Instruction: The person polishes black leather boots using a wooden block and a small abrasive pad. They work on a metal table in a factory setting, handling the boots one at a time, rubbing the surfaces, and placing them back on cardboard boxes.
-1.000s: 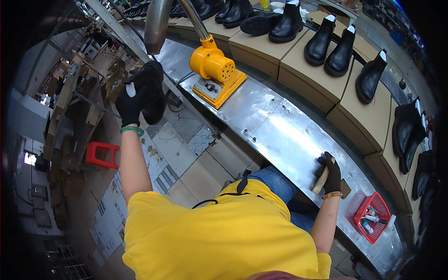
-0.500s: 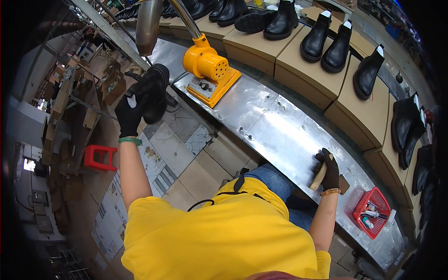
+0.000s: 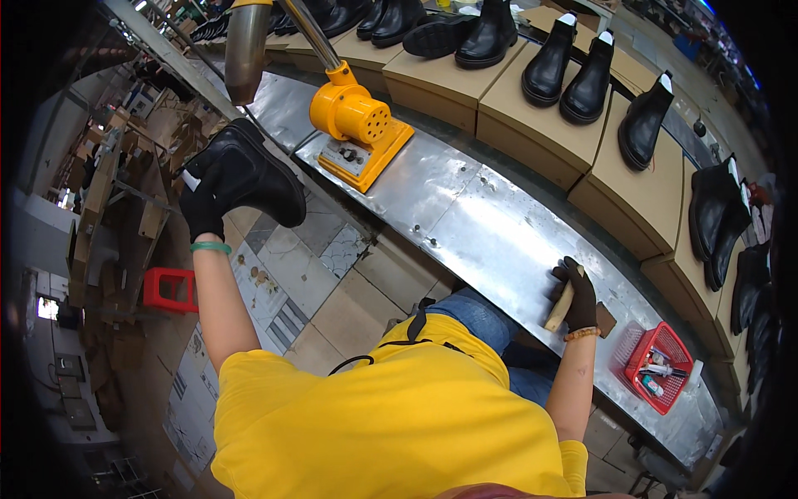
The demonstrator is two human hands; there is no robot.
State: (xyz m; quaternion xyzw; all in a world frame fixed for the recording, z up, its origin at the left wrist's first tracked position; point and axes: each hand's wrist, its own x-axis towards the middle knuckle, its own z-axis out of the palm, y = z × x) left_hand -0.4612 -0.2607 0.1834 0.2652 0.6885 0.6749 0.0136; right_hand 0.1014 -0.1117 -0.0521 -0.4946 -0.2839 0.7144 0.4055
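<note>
Gloved in black, my left hand (image 3: 202, 212) grips a black ankle boot (image 3: 259, 179) by its upper, off the left end of the metal bench. The boot is tilted, its sole edge facing up and right, below a metal nozzle (image 3: 245, 66). To the right of the boot, a yellow blower machine (image 3: 357, 121) stands on the bench. My right hand (image 3: 582, 299), also in a black glove, rests on the metal bench (image 3: 490, 220) with its fingers around a pale wooden handle (image 3: 559, 309). Beside that wrist a flat brown piece (image 3: 606, 321) sticks out; whether it joins the handle is hidden.
A red plastic basket (image 3: 659, 391) with small bottles sits at the bench's right end. Along the far side, brown cardboard boxes (image 3: 532, 137) carry several black boots (image 3: 586, 79). On the tiled floor at left is a red stool (image 3: 170, 289), near shelving (image 3: 104, 216).
My left hand has moved slightly left and turned the boot, so its side now shows more. My right hand keeps its hold on the wooden handle. The whole view has shifted a little.
</note>
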